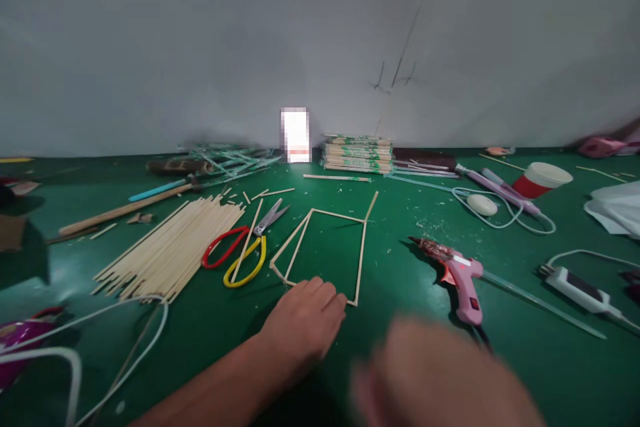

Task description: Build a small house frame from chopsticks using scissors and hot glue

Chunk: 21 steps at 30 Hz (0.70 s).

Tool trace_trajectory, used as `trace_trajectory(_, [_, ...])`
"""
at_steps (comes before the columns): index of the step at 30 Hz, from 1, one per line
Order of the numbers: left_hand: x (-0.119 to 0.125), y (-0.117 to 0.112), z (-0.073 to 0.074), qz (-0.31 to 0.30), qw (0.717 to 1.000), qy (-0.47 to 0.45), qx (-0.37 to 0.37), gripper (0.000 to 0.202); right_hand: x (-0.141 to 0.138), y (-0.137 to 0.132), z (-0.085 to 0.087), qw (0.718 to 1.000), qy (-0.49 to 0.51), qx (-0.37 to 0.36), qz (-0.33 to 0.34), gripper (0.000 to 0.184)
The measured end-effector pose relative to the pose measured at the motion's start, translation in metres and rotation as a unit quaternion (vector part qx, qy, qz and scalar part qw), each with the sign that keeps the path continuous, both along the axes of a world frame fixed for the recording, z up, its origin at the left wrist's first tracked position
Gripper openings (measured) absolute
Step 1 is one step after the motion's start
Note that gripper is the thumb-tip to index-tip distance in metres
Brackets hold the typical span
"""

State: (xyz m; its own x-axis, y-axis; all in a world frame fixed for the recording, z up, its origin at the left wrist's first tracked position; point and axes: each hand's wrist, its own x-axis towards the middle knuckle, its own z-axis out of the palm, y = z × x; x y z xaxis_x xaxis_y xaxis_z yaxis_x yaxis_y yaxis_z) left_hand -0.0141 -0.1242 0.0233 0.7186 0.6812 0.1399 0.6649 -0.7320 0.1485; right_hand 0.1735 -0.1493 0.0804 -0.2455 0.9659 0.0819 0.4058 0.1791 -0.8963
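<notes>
With our curled left hand we held a joined, seemingly unfinished wooden-stick frame, our blurred right hand unreadable.

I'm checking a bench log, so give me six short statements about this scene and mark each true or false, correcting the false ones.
1. The left hand covers part of the frame's near edge. True.
2. The glue gun lies right of the frame, and the scissors lie left of it. True.
3. The scissors are fully shut. False: they stand partly open.
4. The right hand is blurred. True.
5. The right hand grips the glue gun. False: the glue gun lies on the table.
6. The glue gun is green. False: it is pink.
</notes>
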Motion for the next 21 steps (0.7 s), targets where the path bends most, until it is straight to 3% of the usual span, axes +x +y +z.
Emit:
trace_trajectory(2, [-0.004, -0.005, 0.002, 0.006, 0.999, -0.043, -0.027, 0.021, -0.008, -0.029, 0.003, 0.997, 0.077, -0.006, 0.014, 0.021])
trace_trajectory(4, [-0.004, -0.009, 0.006, 0.023, 0.985, -0.142, -0.095, 0.021, -0.012, -0.040, 0.005, 0.990, 0.141, -0.008, 0.012, 0.021])
trace_trajectory(6, [0.004, -0.013, 0.012, 0.054, 0.927, -0.296, -0.225, 0.022, -0.012, -0.032, 0.005, 0.975, 0.221, -0.019, -0.002, 0.032])
trace_trajectory(7, [0.010, -0.015, 0.016, 0.070, 0.871, -0.373, -0.312, 0.024, -0.011, -0.024, 0.005, 0.961, 0.276, -0.028, -0.017, 0.041])
trace_trajectory(9, [0.025, -0.019, 0.022, 0.098, 0.729, -0.499, -0.458, 0.033, -0.009, -0.007, 0.004, 0.828, 0.536, -0.154, -0.051, 0.040])
trace_trajectory(11, [0.040, -0.023, 0.024, 0.099, 0.644, -0.558, -0.514, 0.043, -0.010, 0.005, 0.002, 0.710, 0.659, -0.239, -0.069, 0.043])
trace_trajectory(12, [0.046, -0.023, 0.024, 0.113, 0.619, -0.580, -0.518, 0.044, -0.011, 0.008, 0.000, 0.672, 0.688, -0.266, -0.072, 0.044])
trace_trajectory(14, [0.053, -0.024, 0.022, 0.147, 0.596, -0.606, -0.506, 0.039, -0.014, 0.008, -0.003, 0.628, 0.714, -0.297, -0.081, 0.045])
trace_trajectory(16, [0.053, -0.023, 0.020, 0.173, 0.597, -0.609, -0.493, 0.031, -0.016, 0.004, -0.006, 0.599, 0.728, -0.321, -0.091, 0.045])
trace_trajectory(21, [0.039, -0.020, 0.022, 0.206, 0.655, -0.578, -0.441, 0.027, -0.017, -0.010, -0.006, 0.551, 0.742, -0.376, -0.073, 0.050])
